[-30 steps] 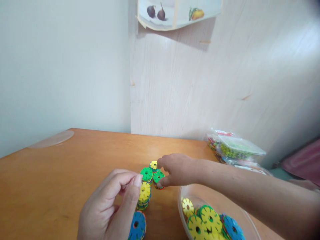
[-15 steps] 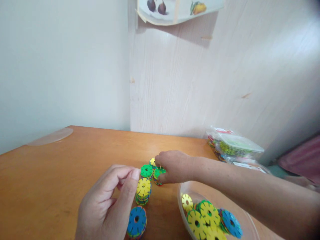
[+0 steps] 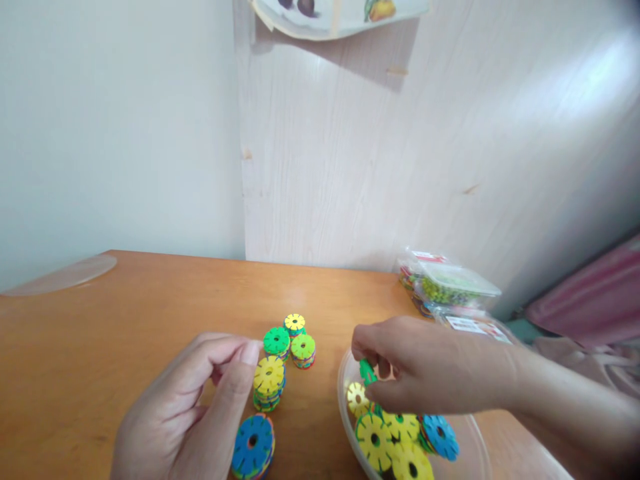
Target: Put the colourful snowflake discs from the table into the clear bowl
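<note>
My left hand (image 3: 187, 410) is closed in a pinch, thumb against index finger, and nothing shows between them. It hovers beside a stack topped by a yellow slotted disc (image 3: 269, 375). Nearer me stands a stack with a blue disc (image 3: 253, 445) on top. Behind are stacks topped by a green disc (image 3: 277, 340), a lime disc (image 3: 303, 347) and a small yellow disc (image 3: 295, 322). Over the clear bowl (image 3: 345, 407), my right hand (image 3: 415, 367) grips a green slotted disc (image 3: 367, 371), partly hidden by the fingers. Yellow and blue discs lie inside the bowl.
Clear plastic packs (image 3: 453, 283) are piled at the table's back right. A translucent lid (image 3: 65, 275) lies at the far left edge. The wall (image 3: 320, 167) rises behind the wooden table (image 3: 175, 293), and pink cloth (image 3: 585, 293) hangs at the right.
My right hand has moved from the back stack toward me and over the bowl, with a green disc in it. That stack's top, green before, is now lime. My left hand keeps its pinch.
</note>
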Demonstrator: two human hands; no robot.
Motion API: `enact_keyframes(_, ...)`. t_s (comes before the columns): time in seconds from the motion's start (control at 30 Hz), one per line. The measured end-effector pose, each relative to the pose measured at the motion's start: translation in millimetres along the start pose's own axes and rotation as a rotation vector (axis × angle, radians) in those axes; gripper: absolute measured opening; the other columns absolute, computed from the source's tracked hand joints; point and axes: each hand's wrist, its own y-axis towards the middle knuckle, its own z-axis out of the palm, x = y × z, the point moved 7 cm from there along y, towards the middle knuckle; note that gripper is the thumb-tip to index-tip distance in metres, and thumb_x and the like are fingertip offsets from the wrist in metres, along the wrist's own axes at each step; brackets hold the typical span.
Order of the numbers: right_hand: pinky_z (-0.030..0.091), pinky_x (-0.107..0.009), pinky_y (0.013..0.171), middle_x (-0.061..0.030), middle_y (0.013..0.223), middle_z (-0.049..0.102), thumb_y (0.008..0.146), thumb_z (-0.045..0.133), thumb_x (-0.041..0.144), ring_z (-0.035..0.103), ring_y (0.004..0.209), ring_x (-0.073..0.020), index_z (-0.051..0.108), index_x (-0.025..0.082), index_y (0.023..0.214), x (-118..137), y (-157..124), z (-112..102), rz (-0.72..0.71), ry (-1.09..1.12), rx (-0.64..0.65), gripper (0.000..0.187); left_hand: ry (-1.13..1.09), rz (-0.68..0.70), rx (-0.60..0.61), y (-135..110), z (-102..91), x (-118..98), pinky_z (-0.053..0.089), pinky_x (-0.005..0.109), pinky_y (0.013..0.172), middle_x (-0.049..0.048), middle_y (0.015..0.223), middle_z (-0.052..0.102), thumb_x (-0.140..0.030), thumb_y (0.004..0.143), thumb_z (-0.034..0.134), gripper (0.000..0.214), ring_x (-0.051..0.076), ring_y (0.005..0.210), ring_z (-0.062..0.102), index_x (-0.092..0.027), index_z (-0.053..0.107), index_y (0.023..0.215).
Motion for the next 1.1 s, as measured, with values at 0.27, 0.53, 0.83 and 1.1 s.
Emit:
enact_keyframes(0.27, 0.032, -0.027, 0.056, -0.0072, 0.090, 0.070, 0.081, 0.058, 0.040, 0.063, 0.075, -0.0205, 0.065, 0.021, 0.103, -7, 4, 23, 0.037, -0.111, 0.018, 0.030, 0.040, 0.026, -0.016, 1, 0.4, 3, 0.048, 0.021, 0.053, -0.0020, 0.071, 0.069, -0.047, 0.086, 0.060, 0.025, 0.015, 0.063, 0.063, -0.023, 0.066, 0.081)
enact_keyframes(0.53, 0.029, -0.026, 0.054, -0.0044, 0.084, 0.071, 0.088, 0.047, 0.031, 0.060, 0.069, -0.0167, 0.064, 0.022, 0.097, -15, 7, 24, 0.023, -0.094, 0.022, 0.021, 0.001, 0.046, 0.012, 1, 1.7, 4, 0.049, 0.022, 0.053, -0.0013, 0.073, 0.070, -0.045, 0.087, 0.059, 0.023, 0.015, 0.065, 0.064, -0.024, 0.067, 0.084)
enact_keyframes(0.83, 0.033, -0.024, 0.057, -0.0003, 0.076, 0.066, 0.088, 0.047, 0.027, 0.054, 0.064, -0.0116, 0.063, 0.020, 0.087, 0, 25, -9, -0.032, 0.009, -0.143, 0.017, 0.038, 0.035, 0.020, 2, 1.0, 0, 0.048, 0.022, 0.054, -0.0013, 0.073, 0.068, -0.047, 0.089, 0.056, 0.027, 0.015, 0.064, 0.062, -0.023, 0.065, 0.082)
enact_keyframes(1.1, 0.041, -0.028, 0.062, -0.0069, 0.098, 0.073, 0.079, 0.058, 0.045, 0.065, 0.084, -0.0218, 0.067, 0.021, 0.107, 19, 89, 8, -0.110, -0.173, -0.042, 0.038, 0.034, 0.008, 0.020, 4, -0.1, -4, 0.048, 0.021, 0.056, -0.0039, 0.064, 0.062, -0.047, 0.090, 0.054, 0.028, 0.013, 0.058, 0.059, -0.023, 0.063, 0.079)
